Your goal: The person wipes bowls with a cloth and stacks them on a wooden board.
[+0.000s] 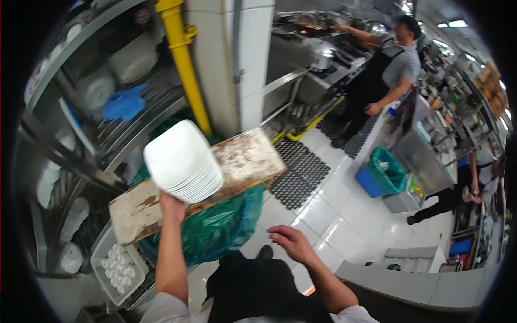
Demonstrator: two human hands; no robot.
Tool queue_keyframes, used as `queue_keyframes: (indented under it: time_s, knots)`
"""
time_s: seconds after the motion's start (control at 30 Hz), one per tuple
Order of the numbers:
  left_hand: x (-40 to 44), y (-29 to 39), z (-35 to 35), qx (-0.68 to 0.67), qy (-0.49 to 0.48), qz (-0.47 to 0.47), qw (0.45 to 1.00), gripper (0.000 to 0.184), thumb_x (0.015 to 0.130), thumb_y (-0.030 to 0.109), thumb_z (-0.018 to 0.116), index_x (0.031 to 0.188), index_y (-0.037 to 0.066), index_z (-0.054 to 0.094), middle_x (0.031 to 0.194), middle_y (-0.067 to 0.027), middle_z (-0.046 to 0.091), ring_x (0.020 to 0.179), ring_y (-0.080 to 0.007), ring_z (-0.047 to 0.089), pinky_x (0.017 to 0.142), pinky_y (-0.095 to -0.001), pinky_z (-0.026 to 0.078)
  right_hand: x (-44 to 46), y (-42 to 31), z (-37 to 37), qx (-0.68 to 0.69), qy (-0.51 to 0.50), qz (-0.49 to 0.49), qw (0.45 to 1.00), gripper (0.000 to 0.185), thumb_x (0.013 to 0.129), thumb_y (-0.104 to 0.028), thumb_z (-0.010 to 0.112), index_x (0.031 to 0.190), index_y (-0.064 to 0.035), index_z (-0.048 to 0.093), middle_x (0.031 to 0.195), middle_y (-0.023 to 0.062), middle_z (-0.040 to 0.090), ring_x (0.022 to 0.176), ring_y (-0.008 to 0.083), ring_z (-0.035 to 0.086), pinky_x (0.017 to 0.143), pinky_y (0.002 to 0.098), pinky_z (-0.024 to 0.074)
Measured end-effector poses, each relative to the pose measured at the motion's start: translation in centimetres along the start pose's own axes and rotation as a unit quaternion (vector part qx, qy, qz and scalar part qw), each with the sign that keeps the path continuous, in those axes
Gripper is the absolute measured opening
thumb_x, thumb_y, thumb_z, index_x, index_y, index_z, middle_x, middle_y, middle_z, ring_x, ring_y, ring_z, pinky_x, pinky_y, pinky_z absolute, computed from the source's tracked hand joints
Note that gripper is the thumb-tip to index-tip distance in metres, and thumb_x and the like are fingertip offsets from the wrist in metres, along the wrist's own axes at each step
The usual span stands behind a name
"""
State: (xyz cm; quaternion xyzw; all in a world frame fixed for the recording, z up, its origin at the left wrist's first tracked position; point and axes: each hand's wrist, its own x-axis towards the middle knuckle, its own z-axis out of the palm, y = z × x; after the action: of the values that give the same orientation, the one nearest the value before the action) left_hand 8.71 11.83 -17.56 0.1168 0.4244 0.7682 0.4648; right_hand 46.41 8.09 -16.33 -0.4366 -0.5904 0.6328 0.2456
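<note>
A tall stack of white square bowls (183,156) is nested together, tilted above a worn wooden board (250,156). My left hand (172,207) grips the stack from its near side; most of the fingers are hidden beneath it. Whether the bowls rest on the board or hang just over it, I cannot tell. Under the board bulges a green plastic bag (229,220). My right hand (293,243) is out in front of my body over the tiled floor, empty, with its fingers loosely bent and apart.
Metal racks at left hold dishes and a blue cloth (124,102). A crate of white cups (118,269) stands below. One co-worker (385,81) is at the stove, another (479,177) at far right. A blue bin (371,180) and black mats (299,172) are on the floor.
</note>
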Motion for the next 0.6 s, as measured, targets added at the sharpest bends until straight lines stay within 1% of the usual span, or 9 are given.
queue_keyframes:
  time_s: [0.03, 0.2, 0.27, 0.33, 0.4, 0.43, 0.53, 0.57, 0.6]
  knots:
    - [-0.1, 0.0, 0.0, -0.009, 0.002, -0.011, 1.0, 0.054, 0.101, 0.043, 0.034, 0.142, 0.009, 0.039, 0.143, -0.0078, 0.046, 0.13, -0.0251, 0.045, 0.107, -0.0418, 0.037, 0.3, -0.3, -0.5, -0.017, 0.0, -0.019, 1.0, 0.024, 0.095, -0.015, 0.057, 0.113, -0.0006, 0.063, 0.097, 0.0042, 0.066, 0.091, 0.011, 0.06, 0.083, 0.0261, 0.0481]
    - [0.4, -0.2, -0.4, -0.024, 0.054, -0.031, 0.998, 0.05, 0.101, 0.04, 0.035, 0.139, 0.008, 0.044, 0.141, -0.0088, 0.049, 0.126, -0.0264, 0.049, 0.105, -0.0428, 0.041, 3.7, 0.0, -0.1, 0.073, -0.066, -0.045, 0.994, 0.026, 0.097, -0.018, 0.056, 0.116, -0.0017, 0.062, 0.099, 0.0029, 0.063, 0.091, 0.0096, 0.056, 0.083, 0.0249, 0.0469]
    - [0.8, -0.4, -0.7, -0.012, 0.052, -0.04, 0.998, 0.051, 0.101, 0.04, 0.034, 0.137, 0.008, 0.046, 0.138, -0.0097, 0.052, 0.121, -0.0278, 0.053, 0.103, -0.0433, 0.044, 5.5, -0.7, 0.5, 0.055, -0.079, -0.039, 0.995, 0.028, 0.096, -0.024, 0.057, 0.116, -0.0036, 0.061, 0.096, 0.0014, 0.062, 0.093, 0.0092, 0.054, 0.083, 0.0264, 0.0455]
    - [1.1, -0.7, -0.8, -0.033, 0.068, -0.05, 0.996, 0.051, 0.1, 0.041, 0.035, 0.137, 0.008, 0.046, 0.136, -0.01, 0.053, 0.12, -0.0282, 0.054, 0.101, -0.0434, 0.046, 7.7, -1.4, 1.3, 0.036, -0.079, -0.039, 0.995, 0.029, 0.097, -0.024, 0.057, 0.118, -0.0042, 0.06, 0.098, 0.0015, 0.061, 0.092, 0.0094, 0.054, 0.083, 0.0262, 0.0451]
    - [1.5, -0.8, -1.6, 0.001, 0.058, -0.035, 0.998, 0.051, 0.1, 0.041, 0.036, 0.137, 0.008, 0.046, 0.135, -0.0096, 0.054, 0.119, -0.0283, 0.055, 0.099, -0.044, 0.048, 9.7, -2.7, 2.2, 0.082, -0.076, -0.046, 0.993, 0.033, 0.098, -0.025, 0.055, 0.123, -0.0046, 0.057, 0.103, 0.0027, 0.06, 0.095, 0.0106, 0.054, 0.085, 0.0279, 0.0454]
    - [1.7, -0.7, -1.8, -0.019, 0.09, -0.06, 0.994, 0.046, 0.099, 0.035, 0.042, 0.136, 0.007, 0.047, 0.132, -0.0096, 0.056, 0.118, -0.027, 0.056, 0.098, -0.0436, 0.048, 10.7, -3.5, 2.6, 0.062, -0.051, -0.092, 0.992, 0.036, 0.099, -0.028, 0.052, 0.127, -0.0057, 0.054, 0.102, 0.002, 0.058, 0.093, 0.0096, 0.053, 0.082, 0.0263, 0.0454]
    - [0.5, 0.7, 1.7, -0.01, 0.095, -0.056, 0.994, 0.047, 0.099, 0.034, 0.044, 0.138, 0.008, 0.045, 0.133, -0.0098, 0.056, 0.12, -0.0261, 0.055, 0.099, -0.0436, 0.048, 14.8, -6.4, 3.1, 0.106, -0.045, -0.072, 0.991, 0.038, 0.099, -0.031, 0.051, 0.128, -0.0063, 0.053, 0.101, 0.0014, 0.057, 0.09, 0.0089, 0.052, 0.079, 0.0252, 0.0454]
    - [1.0, 0.7, 2.1, -0.001, 0.072, -0.039, 0.997, 0.046, 0.1, 0.036, 0.042, 0.14, 0.012, 0.044, 0.136, -0.0083, 0.053, 0.119, -0.0266, 0.056, 0.097, -0.0446, 0.049, 16.7, -7.0, 3.2, 0.111, -0.047, -0.065, 0.991, 0.04, 0.099, -0.031, 0.052, 0.131, -0.0068, 0.051, 0.101, 0.0011, 0.057, 0.088, 0.0088, 0.052, 0.077, 0.0252, 0.0457]
    - [1.1, 0.7, 2.4, 0.008, 0.029, -0.006, 1.0, 0.052, 0.099, 0.039, 0.044, 0.143, 0.012, 0.04, 0.139, -0.0089, 0.051, 0.122, -0.0269, 0.054, 0.101, -0.0449, 0.046, 18.1, -8.3, 3.4, 0.095, -0.036, -0.036, 0.994, 0.041, 0.099, -0.032, 0.051, 0.132, -0.0085, 0.051, 0.1, 0.0007, 0.057, 0.087, 0.0088, 0.052, 0.076, 0.026, 0.0463]
